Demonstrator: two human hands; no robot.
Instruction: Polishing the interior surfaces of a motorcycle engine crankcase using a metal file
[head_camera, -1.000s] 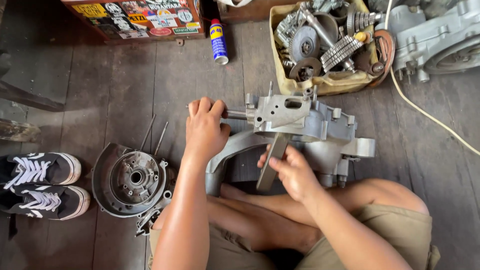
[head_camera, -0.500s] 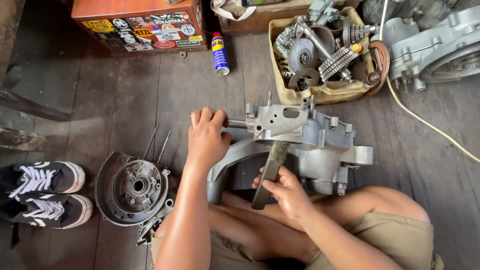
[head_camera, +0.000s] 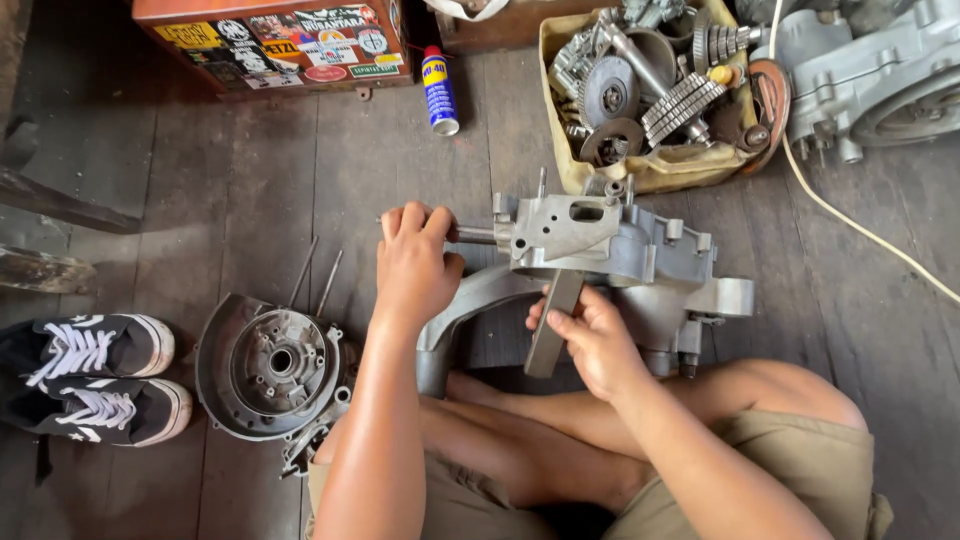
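A person is sitting on the wooden floor with legs crossed, and two bare arms are reaching forward. The right hand is curling around a flat grey metal bar, holding it snug near the middle. The bar is standing almost straight up and its top is touching the underside of the grey engine case. The left hand is closing in a tight fist around a thin metal rod that is sticking out of the left side of the case. The engine case is lying on the floor just in front of the knees, between the two hands.

Beside the left arm, a round metal cover plate is lying flat, and two thin pins are lying just above it. A pair of black and white shoes is sitting at the left edge.

Farther away, a blue and yellow spray can is lying on the boards. A tan tub full of gears is sitting behind the case. A red box with stickers is sitting at the top left. Another big engine part is lying at the top right, with a pale cord running past it.
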